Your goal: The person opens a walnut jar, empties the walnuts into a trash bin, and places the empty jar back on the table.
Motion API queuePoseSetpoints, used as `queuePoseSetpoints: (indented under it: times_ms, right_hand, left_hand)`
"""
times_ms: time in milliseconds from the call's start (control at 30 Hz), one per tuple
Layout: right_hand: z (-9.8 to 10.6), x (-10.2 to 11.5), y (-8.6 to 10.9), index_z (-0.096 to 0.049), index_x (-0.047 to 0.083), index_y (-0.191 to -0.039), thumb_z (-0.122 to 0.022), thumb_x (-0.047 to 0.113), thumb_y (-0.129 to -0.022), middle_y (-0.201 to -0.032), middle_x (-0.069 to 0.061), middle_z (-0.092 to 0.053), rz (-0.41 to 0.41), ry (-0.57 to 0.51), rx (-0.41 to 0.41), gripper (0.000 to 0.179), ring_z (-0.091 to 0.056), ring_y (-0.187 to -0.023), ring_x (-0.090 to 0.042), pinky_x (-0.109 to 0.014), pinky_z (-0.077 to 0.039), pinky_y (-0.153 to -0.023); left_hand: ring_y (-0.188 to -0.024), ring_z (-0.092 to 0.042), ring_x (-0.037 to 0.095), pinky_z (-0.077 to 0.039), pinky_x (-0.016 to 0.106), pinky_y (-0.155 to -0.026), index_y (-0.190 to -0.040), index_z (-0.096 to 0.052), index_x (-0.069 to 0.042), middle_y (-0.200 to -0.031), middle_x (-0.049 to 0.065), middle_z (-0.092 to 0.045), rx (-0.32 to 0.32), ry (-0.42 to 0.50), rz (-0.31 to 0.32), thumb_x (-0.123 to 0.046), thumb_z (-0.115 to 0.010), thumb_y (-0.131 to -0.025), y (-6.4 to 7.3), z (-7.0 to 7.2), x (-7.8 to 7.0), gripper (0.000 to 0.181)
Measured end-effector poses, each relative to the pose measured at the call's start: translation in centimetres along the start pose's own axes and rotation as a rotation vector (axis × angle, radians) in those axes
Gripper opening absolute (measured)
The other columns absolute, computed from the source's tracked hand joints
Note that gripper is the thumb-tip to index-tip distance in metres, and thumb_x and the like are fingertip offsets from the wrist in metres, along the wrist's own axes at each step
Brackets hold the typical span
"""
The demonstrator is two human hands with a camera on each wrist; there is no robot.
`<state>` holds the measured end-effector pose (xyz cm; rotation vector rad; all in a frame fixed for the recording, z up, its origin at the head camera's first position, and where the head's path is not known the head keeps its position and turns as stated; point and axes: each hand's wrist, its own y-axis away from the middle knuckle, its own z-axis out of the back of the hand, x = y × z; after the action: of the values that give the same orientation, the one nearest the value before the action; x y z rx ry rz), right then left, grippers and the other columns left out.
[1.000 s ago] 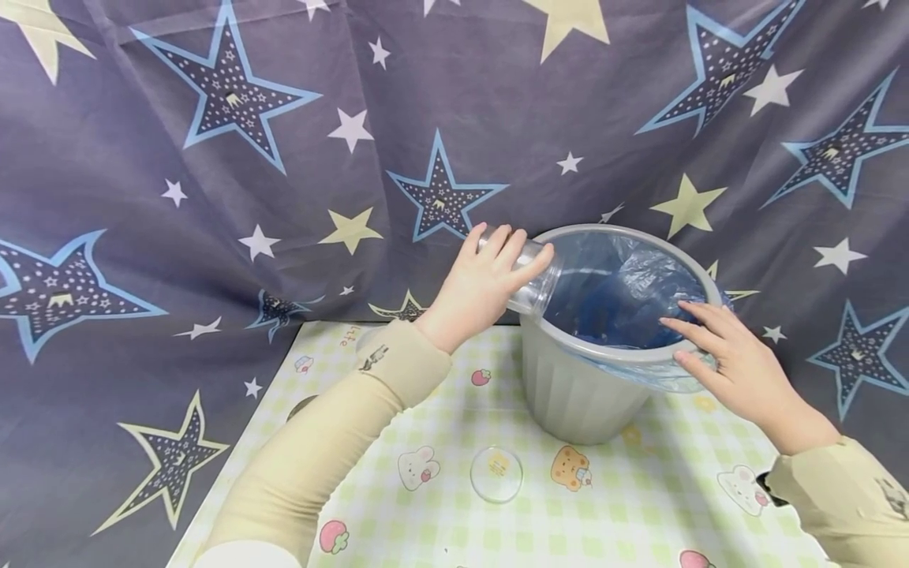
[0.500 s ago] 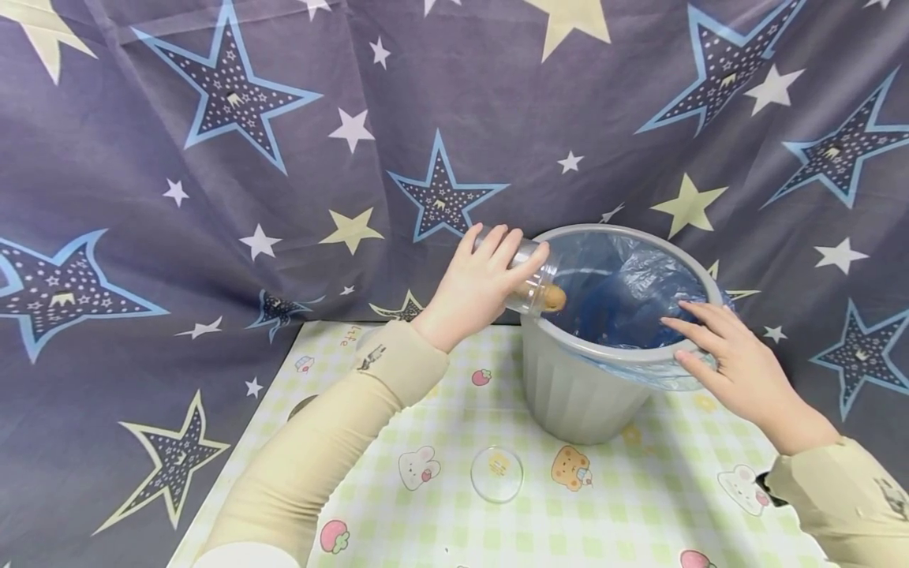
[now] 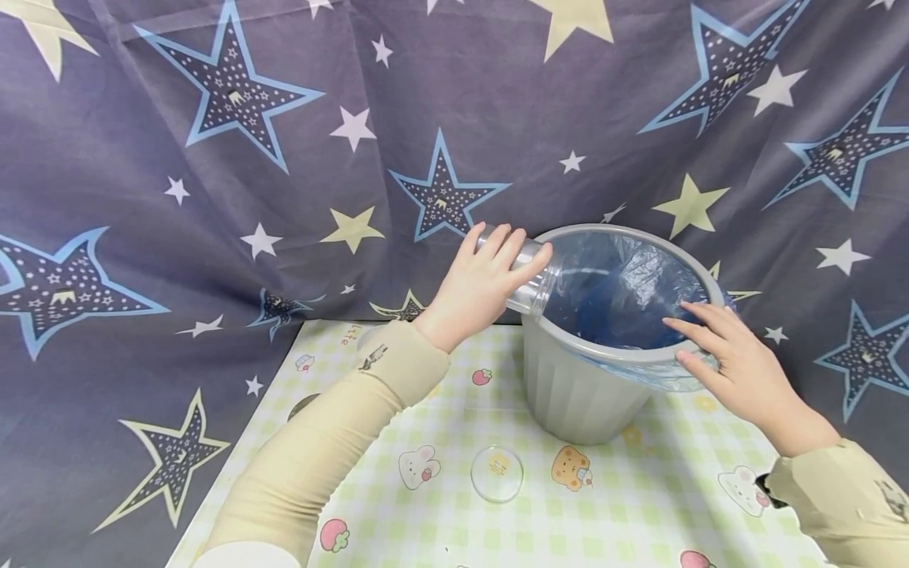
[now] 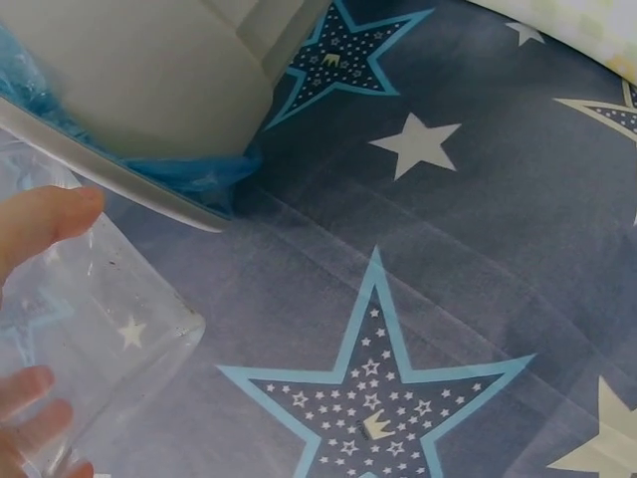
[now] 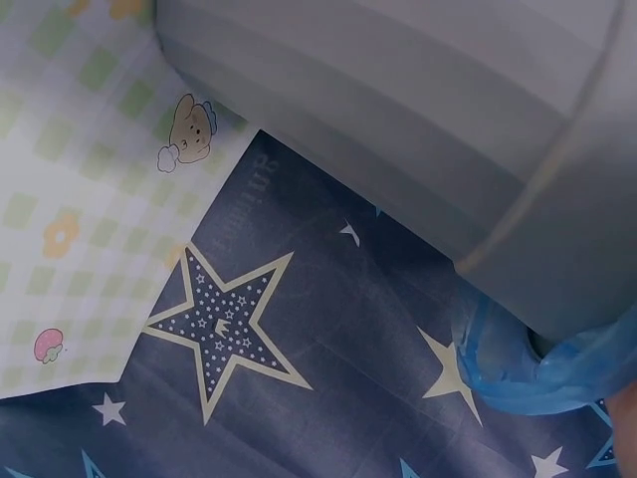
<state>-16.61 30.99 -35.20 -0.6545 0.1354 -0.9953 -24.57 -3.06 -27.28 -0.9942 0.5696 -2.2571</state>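
In the head view my left hand (image 3: pixel 483 280) grips a clear plastic jar (image 3: pixel 529 296), tilted with its mouth over the left rim of a grey trash bin (image 3: pixel 592 394). The left wrist view shows the thumb and fingers spread around the see-through jar (image 4: pixel 129 289), with nothing visible in the part that shows. A blue plastic bag (image 3: pixel 639 288) lines the bin and folds over its rim. At the bin's right front rim, my right hand (image 3: pixel 738 367) rests with fingers extended over the edge. The right wrist view catches only a sliver of that hand.
A clear round lid (image 3: pixel 497 473) lies on the checked tablecloth (image 3: pixel 540 536) in front of the bin. Behind the left sleeve, a dark rounded edge (image 3: pixel 303 405) peeks out. A star-patterned curtain (image 3: pixel 426 102) hangs right behind the table.
Half a second ago a tan, rounded item showed at the jar's mouth; now it is out of sight. The jar and both hands have kept nearly the same place.
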Motion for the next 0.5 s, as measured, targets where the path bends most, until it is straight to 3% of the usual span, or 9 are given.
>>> queuePoseSetpoints:
  times_ms: [267,500]
  right_hand:
    - [0.0,0.1,0.0,-0.059,0.008,-0.125,-0.059,0.027,-0.092,-0.136,-0.022,-0.046,-0.001,0.006,-0.006,0.038,-0.038,-0.126,-0.041,-0.043,-0.014,-0.120]
    - [0.0,0.1,0.0,-0.059,0.008,-0.126,-0.060,0.026,-0.092,-0.136,-0.022,-0.046,0.000,0.003,-0.002,0.038,-0.038,-0.126,-0.041,-0.043,-0.013,-0.120]
  left_hand:
    - [-0.120,-0.049,0.031,-0.038,0.051,-0.103,-0.135,-0.045,-0.022,-0.128,0.014,-0.053,0.035,0.037,0.028,-0.017,-0.072,-0.069,0.5,0.0,0.1,0.071]
    - [-0.116,-0.051,0.031,-0.041,0.050,-0.100,-0.133,-0.047,-0.016,-0.126,0.014,-0.053,0.002,0.128,0.092,-0.023,-0.075,-0.066,1.3,-1.0,0.3,0.074]
